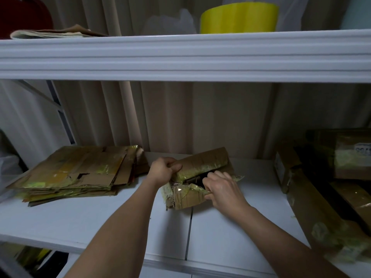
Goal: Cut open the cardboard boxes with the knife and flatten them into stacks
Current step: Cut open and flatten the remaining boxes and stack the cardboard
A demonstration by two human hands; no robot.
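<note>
A small brown cardboard box (202, 163) with yellowish tape sits on the white shelf (100, 219), partly torn open. My left hand (163, 169) grips the upper flap at its left edge. My right hand (220, 189) holds the lower front flap (186, 195), fingers curled over its taped edge. The two flaps are spread apart, showing a dark gap inside. A stack of flattened cardboard (74, 173) lies to the left on the same shelf. No knife shows in the head view.
More taped cardboard boxes (321, 177) crowd the shelf's right side. The upper shelf beam (180, 57) runs across above, carrying a yellow roll (239, 18) and papers (50, 33). A corrugated wall stands behind.
</note>
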